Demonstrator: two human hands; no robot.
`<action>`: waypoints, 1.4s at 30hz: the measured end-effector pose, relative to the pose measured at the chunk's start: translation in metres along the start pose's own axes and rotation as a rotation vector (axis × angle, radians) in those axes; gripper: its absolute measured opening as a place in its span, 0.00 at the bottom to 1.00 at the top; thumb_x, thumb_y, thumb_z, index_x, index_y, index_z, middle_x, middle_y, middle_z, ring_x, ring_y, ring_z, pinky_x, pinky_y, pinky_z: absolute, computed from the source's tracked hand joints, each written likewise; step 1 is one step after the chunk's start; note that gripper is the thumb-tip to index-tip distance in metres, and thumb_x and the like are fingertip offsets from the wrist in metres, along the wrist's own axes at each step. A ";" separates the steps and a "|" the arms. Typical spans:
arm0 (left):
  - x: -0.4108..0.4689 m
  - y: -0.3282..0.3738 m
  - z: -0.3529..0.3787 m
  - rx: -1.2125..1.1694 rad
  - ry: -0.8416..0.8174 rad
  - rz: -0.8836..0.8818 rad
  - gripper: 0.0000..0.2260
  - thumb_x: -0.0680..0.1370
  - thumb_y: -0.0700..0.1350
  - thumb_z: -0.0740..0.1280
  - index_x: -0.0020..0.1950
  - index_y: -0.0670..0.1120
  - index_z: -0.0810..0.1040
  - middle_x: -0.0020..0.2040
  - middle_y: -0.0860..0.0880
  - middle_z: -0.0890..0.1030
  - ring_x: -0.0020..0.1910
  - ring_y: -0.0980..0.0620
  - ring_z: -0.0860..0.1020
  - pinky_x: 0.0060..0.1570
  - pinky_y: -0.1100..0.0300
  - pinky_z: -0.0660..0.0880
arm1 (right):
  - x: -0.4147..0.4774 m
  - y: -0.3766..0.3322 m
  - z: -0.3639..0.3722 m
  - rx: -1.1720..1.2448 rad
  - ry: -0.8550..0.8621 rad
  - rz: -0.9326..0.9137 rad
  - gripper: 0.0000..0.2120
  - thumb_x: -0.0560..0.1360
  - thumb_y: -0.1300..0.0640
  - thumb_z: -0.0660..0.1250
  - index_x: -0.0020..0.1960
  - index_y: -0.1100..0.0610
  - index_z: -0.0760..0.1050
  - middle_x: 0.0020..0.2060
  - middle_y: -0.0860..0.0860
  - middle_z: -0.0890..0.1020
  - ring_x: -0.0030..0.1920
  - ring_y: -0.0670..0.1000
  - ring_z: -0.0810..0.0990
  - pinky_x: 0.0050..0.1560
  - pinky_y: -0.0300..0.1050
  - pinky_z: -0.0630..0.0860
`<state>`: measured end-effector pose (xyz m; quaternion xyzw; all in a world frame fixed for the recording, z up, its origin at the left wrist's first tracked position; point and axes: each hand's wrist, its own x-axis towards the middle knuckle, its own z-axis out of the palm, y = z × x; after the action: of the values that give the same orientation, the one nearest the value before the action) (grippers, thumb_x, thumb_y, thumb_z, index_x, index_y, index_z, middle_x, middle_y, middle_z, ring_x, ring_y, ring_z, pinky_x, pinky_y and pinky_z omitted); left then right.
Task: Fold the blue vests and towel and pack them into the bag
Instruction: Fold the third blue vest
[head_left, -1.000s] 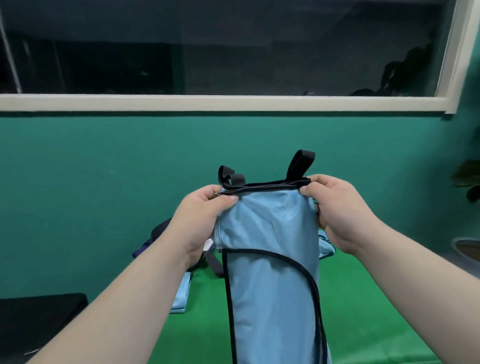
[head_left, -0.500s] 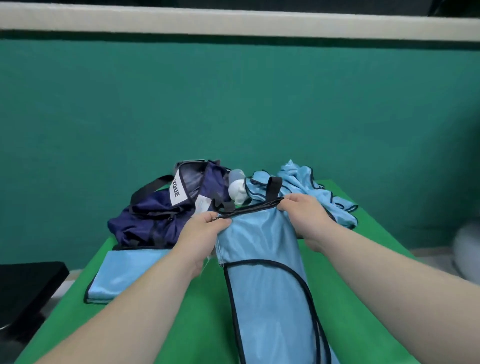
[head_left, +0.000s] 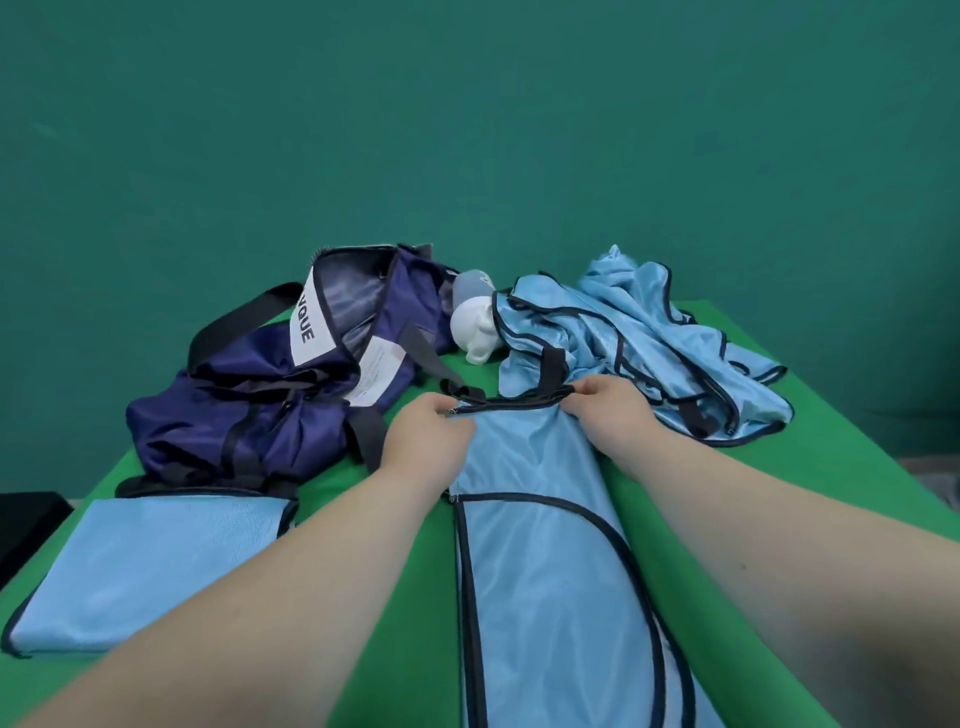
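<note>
At the left edge of the table (head_left: 727, 499) lies a folded cloth (head_left: 145, 566), light blue with dark trim, flat. Behind it slumps the navy bag (head_left: 260, 410), mouth open toward the wall. The left hand (head_left: 426, 441) pinches the left corner of the vest's (head_left: 540, 561) dark top hem. The vest lies on the table at centre, folded into a narrow strip, its long axis running from the person toward the wall, hem at the far end; it is shiny light blue with dark piping in a curve. The right hand (head_left: 608, 410) grips the hem's right corner, fingers curled over it. A crumpled pile (head_left: 649, 343) of blue vests lies far right, a white object (head_left: 475, 327) beside it.
</note>
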<state>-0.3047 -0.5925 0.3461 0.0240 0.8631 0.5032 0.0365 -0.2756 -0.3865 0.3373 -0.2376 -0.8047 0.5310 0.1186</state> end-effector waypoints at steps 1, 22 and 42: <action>-0.002 -0.003 0.001 0.016 -0.009 0.008 0.17 0.76 0.44 0.67 0.65 0.50 0.76 0.52 0.52 0.81 0.36 0.59 0.75 0.34 0.66 0.69 | 0.001 0.005 -0.001 -0.015 -0.003 -0.002 0.04 0.72 0.59 0.69 0.45 0.55 0.82 0.43 0.54 0.86 0.46 0.56 0.83 0.54 0.56 0.81; -0.281 -0.041 -0.019 0.621 -0.240 0.295 0.25 0.70 0.74 0.58 0.41 0.53 0.74 0.43 0.58 0.74 0.47 0.56 0.73 0.52 0.55 0.70 | -0.256 0.088 -0.083 0.084 -0.033 -0.036 0.09 0.73 0.64 0.74 0.49 0.52 0.80 0.45 0.46 0.85 0.46 0.42 0.83 0.50 0.32 0.75; -0.272 -0.064 -0.047 0.418 -0.149 0.166 0.17 0.76 0.57 0.70 0.62 0.56 0.72 0.48 0.57 0.75 0.45 0.57 0.75 0.42 0.59 0.70 | -0.312 0.104 -0.088 -0.234 -0.184 -0.379 0.14 0.70 0.59 0.75 0.44 0.39 0.79 0.47 0.37 0.82 0.57 0.39 0.77 0.59 0.31 0.69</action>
<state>-0.0377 -0.6857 0.3242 0.1389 0.9386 0.3115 0.0527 0.0577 -0.4413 0.2971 -0.0450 -0.8985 0.4216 0.1138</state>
